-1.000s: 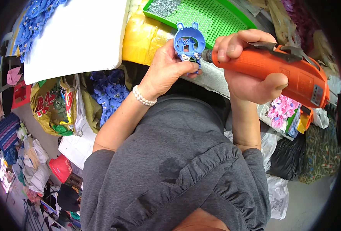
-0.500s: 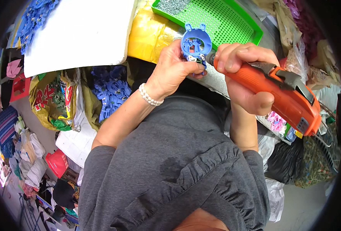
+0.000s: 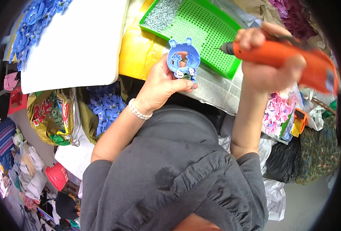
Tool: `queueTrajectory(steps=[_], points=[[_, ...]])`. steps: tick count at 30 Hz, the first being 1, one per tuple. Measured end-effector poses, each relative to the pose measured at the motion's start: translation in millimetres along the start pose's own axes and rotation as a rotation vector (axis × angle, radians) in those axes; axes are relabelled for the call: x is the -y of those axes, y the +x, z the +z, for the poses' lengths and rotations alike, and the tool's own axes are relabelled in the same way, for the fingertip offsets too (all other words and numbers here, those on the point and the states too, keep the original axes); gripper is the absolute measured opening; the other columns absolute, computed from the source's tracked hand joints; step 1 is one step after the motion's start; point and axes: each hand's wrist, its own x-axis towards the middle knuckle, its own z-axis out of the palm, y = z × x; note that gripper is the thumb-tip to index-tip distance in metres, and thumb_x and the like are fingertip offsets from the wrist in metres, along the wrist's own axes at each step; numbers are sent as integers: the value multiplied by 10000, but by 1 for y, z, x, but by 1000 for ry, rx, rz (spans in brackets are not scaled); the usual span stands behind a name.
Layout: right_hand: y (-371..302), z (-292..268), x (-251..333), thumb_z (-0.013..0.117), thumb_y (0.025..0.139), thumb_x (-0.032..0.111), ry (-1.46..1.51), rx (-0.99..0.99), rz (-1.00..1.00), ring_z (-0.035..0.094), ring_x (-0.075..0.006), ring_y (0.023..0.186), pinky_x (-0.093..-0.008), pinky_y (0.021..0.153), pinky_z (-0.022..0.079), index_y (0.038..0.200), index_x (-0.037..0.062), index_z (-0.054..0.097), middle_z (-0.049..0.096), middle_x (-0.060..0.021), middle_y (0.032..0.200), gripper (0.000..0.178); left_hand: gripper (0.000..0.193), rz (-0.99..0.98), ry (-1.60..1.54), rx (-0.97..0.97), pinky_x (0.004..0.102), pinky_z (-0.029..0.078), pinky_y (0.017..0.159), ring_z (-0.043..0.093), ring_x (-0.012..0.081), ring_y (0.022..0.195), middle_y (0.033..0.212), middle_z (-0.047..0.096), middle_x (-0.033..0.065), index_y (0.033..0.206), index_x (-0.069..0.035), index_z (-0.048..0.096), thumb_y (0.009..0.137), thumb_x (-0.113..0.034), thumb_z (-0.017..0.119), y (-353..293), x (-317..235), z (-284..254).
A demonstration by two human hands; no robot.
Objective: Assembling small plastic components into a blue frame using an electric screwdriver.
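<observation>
My left hand (image 3: 162, 81) pinches the lower end of a blue plastic figure part (image 3: 183, 47). This part has a round hollow ring, two small ear-like tabs on top, and white and dark green pieces near my thumb. My right hand (image 3: 261, 63) is wrapped round an orange electric screwdriver (image 3: 316, 63), slightly blurred by motion. Its dark tip points left over the green perforated tray (image 3: 205, 29), apart from the blue part. Small silver screws (image 3: 160, 16) are heaped in the tray's left end.
A white board (image 3: 74, 46) lies left of a yellow taped package (image 3: 136, 54). Blue plastic parts are heaped at the far left (image 3: 33, 19) and in a bag (image 3: 105, 109) below the board. Pink flower-like pieces (image 3: 277, 113) sit at right, near a black bag (image 3: 284, 161).
The screwdriver has come away from the blue part, moving right with my right hand. My left hand has shifted slightly left and down, still holding the part. More of the tray shows.
</observation>
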Motion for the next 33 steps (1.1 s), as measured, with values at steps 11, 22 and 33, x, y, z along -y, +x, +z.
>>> queueTrajectory(steps=[11,22,33], points=[[6,-5,-43,475,786,550,-152,-220,127,486,-200,612,-373,662,404,954,7,533,526,-65,692,571,512,-16,22,-19,268,548,633,626,148,757,966,562,57,1135,-1,447,687,98,673,3,-3,0],[4,-5,-51,475,793,543,-175,-232,91,493,-202,592,-379,650,416,947,10,541,536,-65,678,559,510,-11,78,-9,262,549,632,624,144,746,959,563,73,1142,7,420,696,103,647,3,-3,1],[3,-5,-51,486,790,540,-176,-229,99,489,-196,601,-373,652,412,945,13,533,534,-60,681,552,482,-2,80,21,269,553,617,633,157,758,934,551,70,1138,-2,415,721,72,646,4,-3,0]])
